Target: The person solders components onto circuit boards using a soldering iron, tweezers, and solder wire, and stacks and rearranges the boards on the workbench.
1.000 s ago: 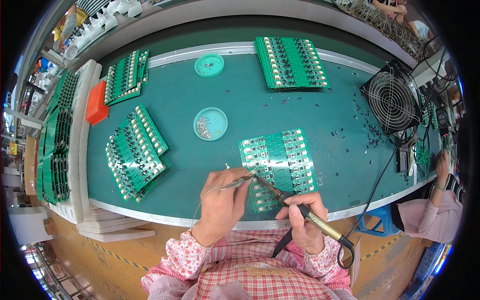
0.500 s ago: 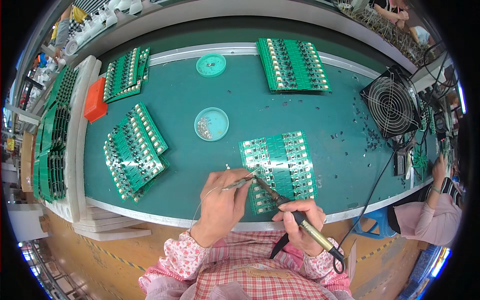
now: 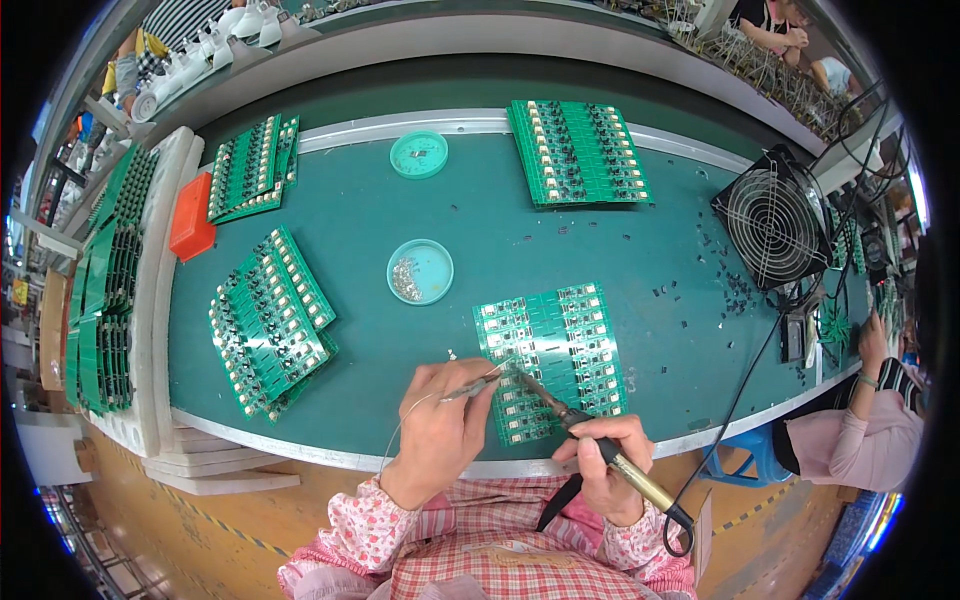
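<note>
A green circuit board panel [image 3: 548,335] with rows of small white and black parts lies near the front edge of the table. Over its left half, my left hand [image 3: 440,430] pinches slim metal tweezers [image 3: 470,388]. A thin solder wire [image 3: 392,440] trails from the same hand along the wrist. My right hand [image 3: 618,465] grips a soldering iron [image 3: 642,482] with a gold-coloured handle, slanting down to the left. Its tip meets the tweezers' end at the board; exact contact is too small to tell.
Two round dishes, one with small silvery parts [image 3: 420,271] and one farther back [image 3: 419,154], stand mid-table. Board stacks lie at left [image 3: 272,325], far left [image 3: 247,165] and back [image 3: 580,155]. A fan [image 3: 775,222], loose black bits and the iron's cable are at right. Another person [image 3: 850,430] sits there.
The view has tilted slightly, so the table and boards appear lower in the picture. Both hands keep their holds, with the iron's tip still over the board's left half.
</note>
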`<action>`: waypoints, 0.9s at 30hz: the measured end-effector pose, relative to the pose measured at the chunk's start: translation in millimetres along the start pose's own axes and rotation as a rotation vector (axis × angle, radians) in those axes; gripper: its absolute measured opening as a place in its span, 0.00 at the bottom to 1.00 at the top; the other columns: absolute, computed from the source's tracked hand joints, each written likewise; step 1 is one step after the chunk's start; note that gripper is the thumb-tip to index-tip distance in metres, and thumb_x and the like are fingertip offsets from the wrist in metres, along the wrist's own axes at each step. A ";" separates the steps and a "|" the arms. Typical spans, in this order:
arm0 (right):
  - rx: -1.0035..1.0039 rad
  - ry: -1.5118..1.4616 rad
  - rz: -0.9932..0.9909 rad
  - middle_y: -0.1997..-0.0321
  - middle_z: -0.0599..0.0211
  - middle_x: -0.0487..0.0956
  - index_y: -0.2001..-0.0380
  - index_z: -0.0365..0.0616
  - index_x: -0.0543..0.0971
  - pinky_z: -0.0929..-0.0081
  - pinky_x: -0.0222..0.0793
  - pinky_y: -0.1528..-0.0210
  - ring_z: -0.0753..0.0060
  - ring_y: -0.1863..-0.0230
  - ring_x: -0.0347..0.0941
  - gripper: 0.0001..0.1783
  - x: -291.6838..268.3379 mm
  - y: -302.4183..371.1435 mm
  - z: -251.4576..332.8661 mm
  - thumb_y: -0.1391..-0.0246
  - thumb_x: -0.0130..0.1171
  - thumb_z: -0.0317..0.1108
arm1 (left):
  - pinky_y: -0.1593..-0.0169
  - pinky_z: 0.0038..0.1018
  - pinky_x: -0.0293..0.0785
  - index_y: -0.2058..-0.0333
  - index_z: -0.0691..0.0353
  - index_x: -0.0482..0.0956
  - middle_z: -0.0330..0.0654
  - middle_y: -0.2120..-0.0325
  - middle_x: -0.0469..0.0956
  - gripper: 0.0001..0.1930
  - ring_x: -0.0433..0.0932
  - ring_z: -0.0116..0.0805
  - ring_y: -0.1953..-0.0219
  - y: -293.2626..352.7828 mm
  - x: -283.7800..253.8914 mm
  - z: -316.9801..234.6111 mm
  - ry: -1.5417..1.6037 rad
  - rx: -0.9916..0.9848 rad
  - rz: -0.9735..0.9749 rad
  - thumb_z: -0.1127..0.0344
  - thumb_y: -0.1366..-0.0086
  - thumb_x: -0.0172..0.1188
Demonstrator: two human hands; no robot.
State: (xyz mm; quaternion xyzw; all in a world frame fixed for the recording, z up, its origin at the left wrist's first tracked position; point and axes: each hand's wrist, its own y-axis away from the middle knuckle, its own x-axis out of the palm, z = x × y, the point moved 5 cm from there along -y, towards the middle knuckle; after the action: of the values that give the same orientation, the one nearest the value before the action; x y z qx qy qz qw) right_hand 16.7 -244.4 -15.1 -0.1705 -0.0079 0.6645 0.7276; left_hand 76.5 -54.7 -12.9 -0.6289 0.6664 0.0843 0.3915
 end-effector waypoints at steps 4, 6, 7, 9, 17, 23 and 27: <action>-0.173 0.206 -0.030 0.74 0.62 0.83 0.60 0.38 0.78 0.74 0.75 0.73 0.69 0.76 0.81 0.09 -10.5 0.0 6.5 0.45 0.62 0.22 | 0.58 0.35 0.74 0.63 0.63 0.81 0.41 0.62 0.83 0.07 0.80 0.45 0.63 0.8 -0.6 0.6 -0.009 0.004 0.012 0.77 0.41 0.65; -0.151 0.261 -0.023 0.67 0.59 0.83 0.56 0.40 0.78 0.68 0.75 0.66 0.64 0.69 0.79 0.16 -12.8 2.8 5.7 0.50 0.66 0.22 | 0.58 0.35 0.74 0.63 0.64 0.81 0.42 0.62 0.83 0.07 0.80 0.45 0.63 2.1 -2.8 1.2 -0.015 0.027 -0.019 0.78 0.41 0.64; -0.225 0.475 -0.048 0.64 0.58 0.82 0.54 0.41 0.79 0.66 0.74 0.60 0.60 0.64 0.78 0.21 -12.0 0.1 11.3 0.53 0.69 0.24 | 0.58 0.35 0.74 0.63 0.64 0.81 0.42 0.62 0.83 0.07 0.80 0.45 0.63 2.3 -1.8 1.3 -0.013 0.032 -0.016 0.78 0.41 0.64; -0.206 0.677 -0.051 0.53 0.54 0.77 0.46 0.48 0.78 0.58 0.70 0.47 0.50 0.50 0.73 0.33 -9.4 3.7 10.0 0.60 0.75 0.30 | 0.58 0.34 0.74 0.64 0.65 0.81 0.43 0.62 0.83 0.06 0.80 0.44 0.62 2.1 -0.7 0.1 -0.017 0.045 -0.007 0.78 0.41 0.64; -0.136 0.761 -0.025 0.50 0.52 0.73 0.43 0.52 0.77 0.53 0.68 0.43 0.47 0.47 0.72 0.35 0.9 -8.2 2.2 0.58 0.75 0.33 | 0.56 0.33 0.74 0.64 0.66 0.81 0.45 0.61 0.83 0.06 0.81 0.44 0.62 5.1 -16.1 4.1 0.012 -0.066 -0.036 0.79 0.40 0.63; -0.274 0.710 -0.152 0.59 0.58 0.74 0.46 0.47 0.79 0.64 0.68 0.57 0.55 0.59 0.73 0.31 -4.7 -12.2 8.4 0.57 0.74 0.31 | 0.56 0.33 0.73 0.63 0.65 0.81 0.44 0.62 0.83 0.06 0.80 0.44 0.62 8.3 -28.9 13.4 0.032 -0.198 -0.098 0.79 0.40 0.63; -0.344 0.511 -0.130 0.72 0.64 0.78 0.54 0.38 0.79 0.72 0.70 0.71 0.65 0.73 0.75 0.18 -10.4 -7.3 17.8 0.49 0.68 0.27 | 0.56 0.30 0.74 0.60 0.65 0.79 0.44 0.63 0.82 0.06 0.81 0.41 0.62 9.4 -27.8 17.5 0.008 -0.191 -0.087 0.77 0.37 0.62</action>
State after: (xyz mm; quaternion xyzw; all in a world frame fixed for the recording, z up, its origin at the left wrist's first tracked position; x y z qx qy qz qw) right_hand 18.2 -250.6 5.8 -0.4516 0.0519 0.5411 0.7075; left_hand 72.6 -20.8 -10.9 -0.6921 0.6288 0.1278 0.3305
